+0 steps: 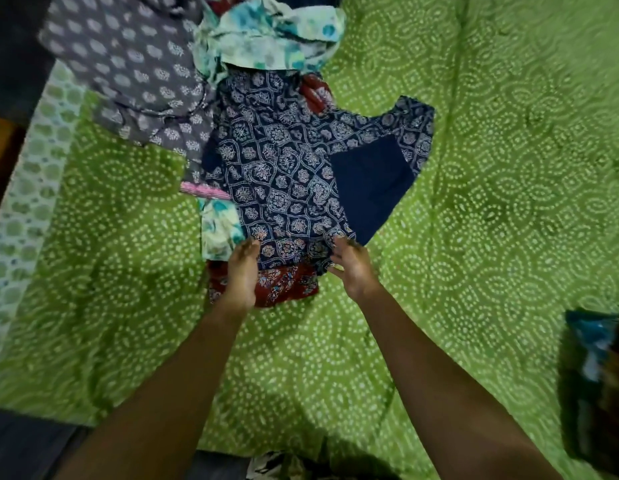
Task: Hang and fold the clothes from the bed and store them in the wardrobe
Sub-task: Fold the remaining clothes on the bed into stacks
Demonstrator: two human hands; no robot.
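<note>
A navy blue printed garment (287,168) lies spread on the green bed cover (491,168), one corner turned over to show its plain blue inside. My left hand (241,275) and my right hand (353,265) both hold its near edge, fingers curled into the cloth. A dark red printed garment (284,285) lies under that edge, between my hands. A grey dotted garment (128,71) sits at the upper left. A pale turquoise floral piece (273,36) is crumpled at the top, and similar turquoise floral cloth (218,230) shows by my left hand.
A pink striped strip (204,190) pokes out left of the navy garment. A dark folded item (595,386) lies at the right edge of the bed. The bed's left edge has a pale border (27,188), with dark floor beyond.
</note>
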